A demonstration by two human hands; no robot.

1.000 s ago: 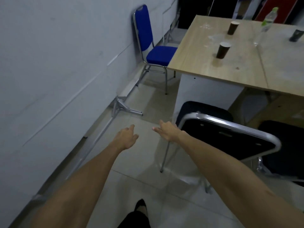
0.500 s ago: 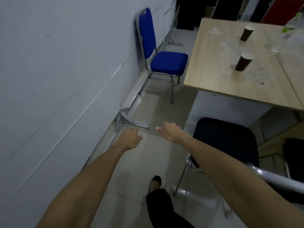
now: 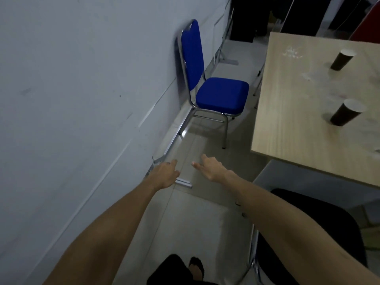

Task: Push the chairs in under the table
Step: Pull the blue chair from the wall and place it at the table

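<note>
A blue padded chair (image 3: 221,95) with a chrome frame stands ahead, its back against the grey wall and its seat facing the wooden table (image 3: 287,120), clear of the table's edge. A black chair (image 3: 308,223) sits at the lower right, its seat partly under the table's near edge. My left hand (image 3: 164,173) and my right hand (image 3: 209,168) reach forward over the floor, both holding nothing with fingers loosely apart, well short of the blue chair.
The grey wall (image 3: 82,99) runs along the left with a metal rail and bracket (image 3: 183,183) at its foot. Two dark paper cups (image 3: 345,115) stand on the table. A tiled aisle runs between wall and table. My foot (image 3: 196,268) shows below.
I have walked forward along the wall. The blue chair is closer and larger, and the black chair has slid to the lower right, behind my right arm. Both hands stay empty.
</note>
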